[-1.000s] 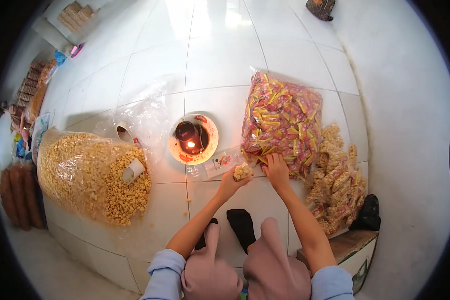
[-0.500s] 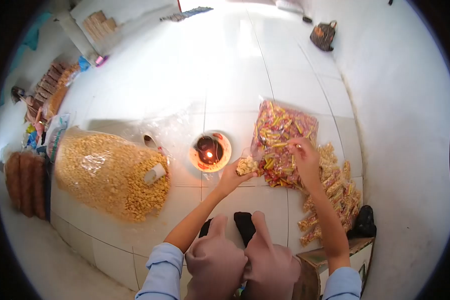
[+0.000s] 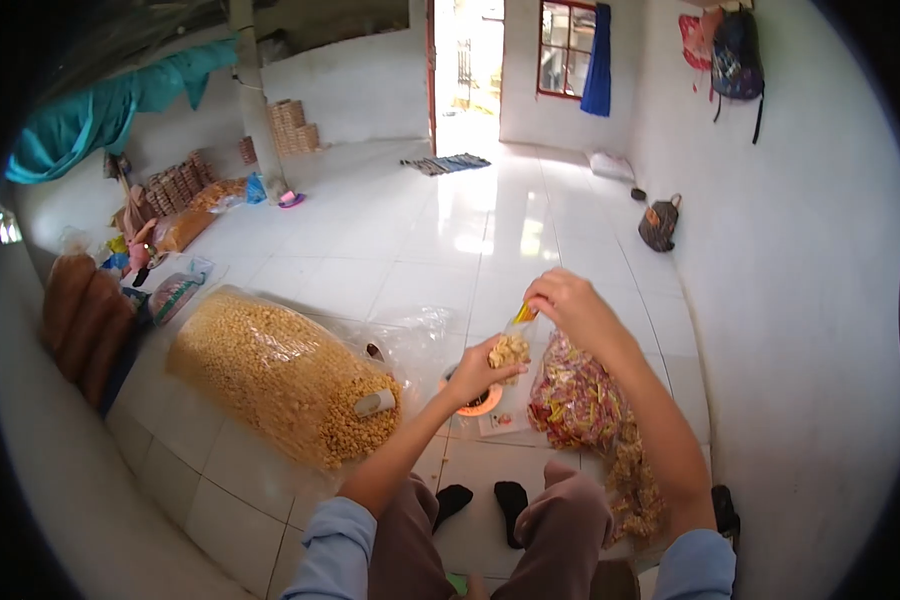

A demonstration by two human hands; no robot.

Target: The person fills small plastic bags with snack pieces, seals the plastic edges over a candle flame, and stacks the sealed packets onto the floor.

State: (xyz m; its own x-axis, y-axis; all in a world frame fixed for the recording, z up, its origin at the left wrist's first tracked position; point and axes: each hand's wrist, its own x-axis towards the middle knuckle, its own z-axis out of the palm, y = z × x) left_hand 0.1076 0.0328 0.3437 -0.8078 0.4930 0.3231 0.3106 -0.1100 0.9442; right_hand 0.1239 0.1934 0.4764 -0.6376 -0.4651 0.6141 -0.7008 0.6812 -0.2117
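My left hand (image 3: 477, 372) is closed round a small clear bag of pale puffed snack (image 3: 510, 352), held upright over the floor. Just above the bag's mouth, my right hand (image 3: 560, 298) pinches a small yellow packet (image 3: 523, 314). Below my hands, a bowl with dark contents (image 3: 482, 403) is partly hidden by my left hand. A big bag of red and yellow packets (image 3: 577, 398) lies under my right forearm. To the left rests a large clear sack of yellow puffed snack (image 3: 270, 365) with a white scoop (image 3: 374, 403) at its open end.
Filled small bags (image 3: 633, 490) lie beneath my right arm. Brown sacks (image 3: 88, 325) lean at the far left. A patterned bag (image 3: 659, 223) sits by the right wall, and a mat (image 3: 445, 164) lies before the doorway. A pillar (image 3: 258, 110) stands back left.
The view has tilted up, showing the doorway and window. My left hand has lifted the small bag off the floor area, and my right hand has come from the packets to its mouth.
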